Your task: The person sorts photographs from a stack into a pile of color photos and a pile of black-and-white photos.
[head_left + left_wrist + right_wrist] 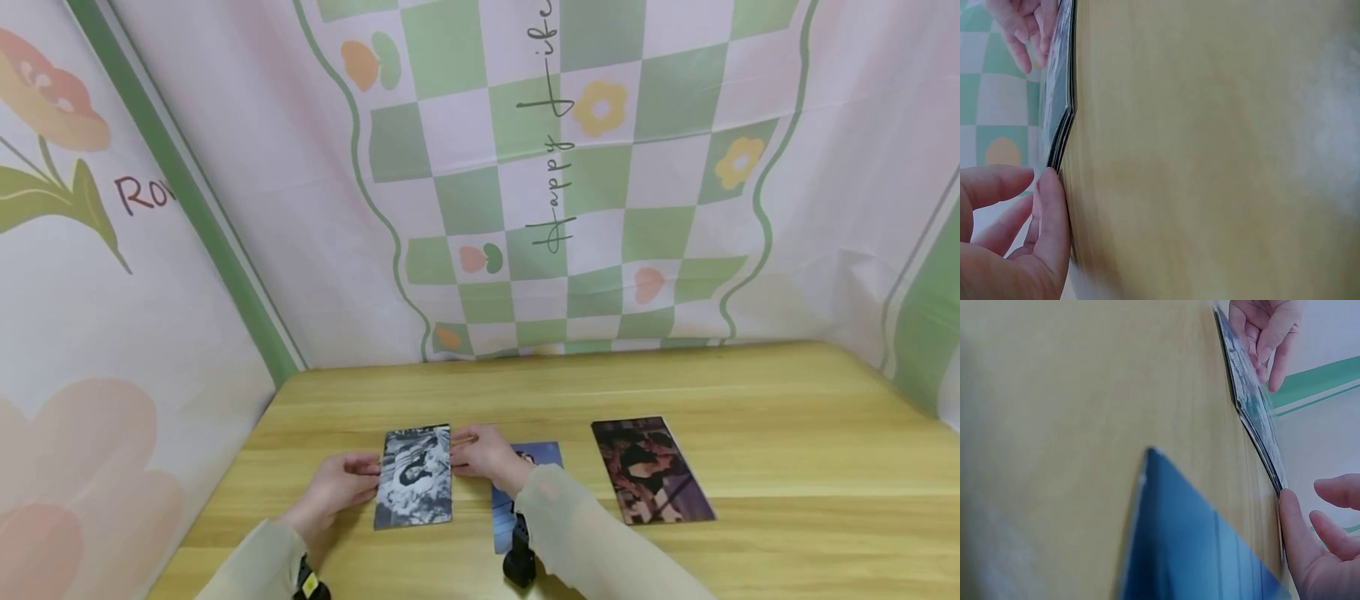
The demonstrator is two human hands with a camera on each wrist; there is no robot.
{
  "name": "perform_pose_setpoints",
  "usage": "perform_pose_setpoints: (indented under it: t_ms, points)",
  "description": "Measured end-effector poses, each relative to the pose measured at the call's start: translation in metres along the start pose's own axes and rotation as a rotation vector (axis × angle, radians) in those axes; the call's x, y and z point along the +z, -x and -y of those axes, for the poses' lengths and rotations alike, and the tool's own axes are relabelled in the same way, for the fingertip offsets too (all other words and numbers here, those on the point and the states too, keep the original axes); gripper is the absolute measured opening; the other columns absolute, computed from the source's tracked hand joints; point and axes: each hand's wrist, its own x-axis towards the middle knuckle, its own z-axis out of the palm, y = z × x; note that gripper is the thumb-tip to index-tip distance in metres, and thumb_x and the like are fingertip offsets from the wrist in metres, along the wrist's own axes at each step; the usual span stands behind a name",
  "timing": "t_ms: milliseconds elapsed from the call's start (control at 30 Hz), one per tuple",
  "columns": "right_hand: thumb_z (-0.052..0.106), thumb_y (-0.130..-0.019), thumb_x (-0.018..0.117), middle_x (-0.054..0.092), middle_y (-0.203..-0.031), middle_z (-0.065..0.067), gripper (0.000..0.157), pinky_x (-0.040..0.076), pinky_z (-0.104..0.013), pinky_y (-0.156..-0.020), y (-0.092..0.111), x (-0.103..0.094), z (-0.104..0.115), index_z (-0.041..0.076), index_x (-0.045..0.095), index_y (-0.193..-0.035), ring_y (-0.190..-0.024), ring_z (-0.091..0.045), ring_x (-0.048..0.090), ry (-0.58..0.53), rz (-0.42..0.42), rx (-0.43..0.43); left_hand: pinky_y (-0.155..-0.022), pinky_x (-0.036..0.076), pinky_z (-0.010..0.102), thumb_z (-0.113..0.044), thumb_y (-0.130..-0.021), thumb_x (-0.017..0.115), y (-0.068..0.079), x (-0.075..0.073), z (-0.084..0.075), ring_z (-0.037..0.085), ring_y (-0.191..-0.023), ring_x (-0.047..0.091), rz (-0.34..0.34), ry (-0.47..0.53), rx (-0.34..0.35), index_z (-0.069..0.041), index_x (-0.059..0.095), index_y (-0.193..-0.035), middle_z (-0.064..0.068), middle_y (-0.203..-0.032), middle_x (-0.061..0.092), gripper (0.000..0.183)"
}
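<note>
A small stack of picture cards (pixel 415 483) lies flat on the table, a black-and-white print of a reclining figure on top. My left hand (pixel 339 485) touches its left edge, one fingertip against the corner in the left wrist view. On the opposite side, my right hand (pixel 486 454) rests its fingertips on the right edge near the far corner. Several thin layers show along the side of the stack (pixel 1060 134). Neither hand pinches it. Beneath the right wrist lies a blue picture card (pixel 504 523), partly covered by the forearm.
Farther right lies a dark reddish picture card (pixel 651 471), apart from the others. The wooden table (pixel 787 442) meets a hanging cloth (pixel 525 167) with a green-and-white checked print at its back edge. Another printed cloth (pixel 90 333) hangs along the left side.
</note>
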Motion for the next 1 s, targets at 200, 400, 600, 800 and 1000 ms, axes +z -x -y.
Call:
perform_pose_setpoints:
  t_ms: [200,400,600,800,1000]
  points:
    - [-0.007,-0.087,0.057,0.056,-0.119,-0.031,0.042,0.057,-0.041,-0.084,0.000,-0.001,0.000,-0.013,0.047,-0.127,-0.106,-0.039,0.060,-0.007,-0.007,0.003,-0.074,0.059,0.033,0.012,-0.082,0.058,0.002,-0.001,-0.002,0.014,-0.082,0.063,0.000,-0.002,-0.001,0.014,0.055,-0.120,0.018,-0.102,0.065,0.038]
    - [-0.003,-0.089,0.055,0.054,-0.119,-0.027,0.038,0.058,-0.041,-0.083,0.004,-0.007,0.007,-0.011,0.049,-0.125,-0.104,-0.037,0.060,-0.017,-0.018,0.020,-0.075,0.059,0.033,0.010,-0.084,0.058,0.005,-0.002,-0.006,0.014,-0.083,0.062,0.002,0.016,0.006,0.013,0.054,-0.120,0.018,-0.104,0.063,0.037]
    - [-0.003,-0.089,0.055,0.053,-0.120,-0.025,0.039,0.057,-0.039,-0.085,0.009,-0.017,0.014,-0.009,0.047,-0.127,-0.104,-0.033,0.059,-0.041,0.008,-0.010,-0.077,0.058,0.033,0.000,-0.085,0.061,0.011,-0.002,-0.014,0.019,-0.089,0.062,-0.011,-0.034,0.046,0.009,0.056,-0.121,0.020,-0.112,0.062,0.038]
    - [-0.001,-0.093,0.051,0.052,-0.120,-0.026,0.038,0.056,-0.039,-0.089,0.015,-0.029,0.019,-0.010,0.044,-0.130,-0.112,-0.039,0.054,-0.091,0.020,-0.023,-0.082,0.057,0.035,-0.002,-0.085,0.060,0.020,0.006,-0.029,0.021,-0.094,0.062,0.011,-0.058,0.091,0.006,0.058,-0.121,0.020,-0.114,0.062,0.037]
    - [0.000,-0.094,0.050,0.052,-0.120,-0.028,0.036,0.054,-0.043,-0.091,0.024,-0.044,0.021,-0.009,0.046,-0.129,-0.114,-0.042,0.053,-0.099,0.001,-0.047,-0.082,0.058,0.036,0.002,-0.085,0.059,0.029,0.018,-0.039,0.024,-0.094,0.062,0.052,0.019,0.147,0.007,0.058,-0.120,0.022,-0.114,0.061,0.036]
